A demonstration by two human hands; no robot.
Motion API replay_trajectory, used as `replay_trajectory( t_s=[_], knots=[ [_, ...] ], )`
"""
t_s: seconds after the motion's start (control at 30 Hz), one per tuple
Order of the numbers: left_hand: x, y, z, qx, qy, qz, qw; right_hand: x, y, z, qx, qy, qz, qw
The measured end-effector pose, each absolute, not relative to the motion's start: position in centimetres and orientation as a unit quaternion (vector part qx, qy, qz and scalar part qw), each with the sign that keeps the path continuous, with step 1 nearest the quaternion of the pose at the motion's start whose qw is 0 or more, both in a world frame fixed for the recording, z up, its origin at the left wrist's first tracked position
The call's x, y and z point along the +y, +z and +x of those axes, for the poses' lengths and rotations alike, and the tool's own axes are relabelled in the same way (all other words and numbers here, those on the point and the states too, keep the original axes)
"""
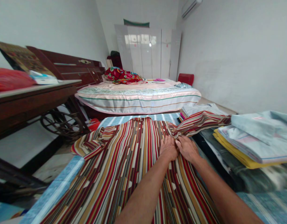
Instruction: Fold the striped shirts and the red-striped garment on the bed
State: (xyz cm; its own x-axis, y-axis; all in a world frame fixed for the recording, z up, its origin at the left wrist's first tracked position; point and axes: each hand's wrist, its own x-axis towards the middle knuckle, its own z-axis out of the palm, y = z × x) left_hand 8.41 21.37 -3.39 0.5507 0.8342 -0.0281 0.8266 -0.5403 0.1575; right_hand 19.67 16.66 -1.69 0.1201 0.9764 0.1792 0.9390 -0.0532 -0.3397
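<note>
A long-sleeved striped shirt (131, 149) in red, tan, white and dark brown is spread out, with its collar at the far end. Its left-side sleeve (92, 143) lies bent on itself, while the right-side sleeve (201, 121) stretches out across a stack of clothes. My left hand (169, 148) rests on the shirt near the right shoulder, its fingers extended over the fabric. Close beside it, my right hand (188, 148) has its fingers bent at the base of the sleeve, gathering cloth there; its fingertips are partly hidden.
The shirt lies on a blue striped cover (262, 205). Folded clothes (257, 133) are stacked on the right. On the left stands a sewing-machine table (38, 93) with an iron wheel (61, 123) below. A bed (138, 99) and a white wardrobe (145, 53) are farther back.
</note>
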Motion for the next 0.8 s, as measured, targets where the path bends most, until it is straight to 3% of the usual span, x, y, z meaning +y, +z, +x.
replay_trajectory(
  t_s=[0.4,0.6,0.8],
  knots=[
    [21.3,-2.8,8.3,0.47,0.011,0.879,0.082,15.7,-1.9,19.2,-0.668,0.055,-0.72,0.182],
    [21.6,-2.5,8.6,0.479,0.02,0.872,0.103,5.3,-2.4,18.8,-0.666,0.017,-0.726,0.17],
    [22.4,-1.0,8.8,0.489,0.035,0.86,0.14,-4.9,-8.6,21.6,-0.669,-0.047,-0.721,0.174]
  ],
)
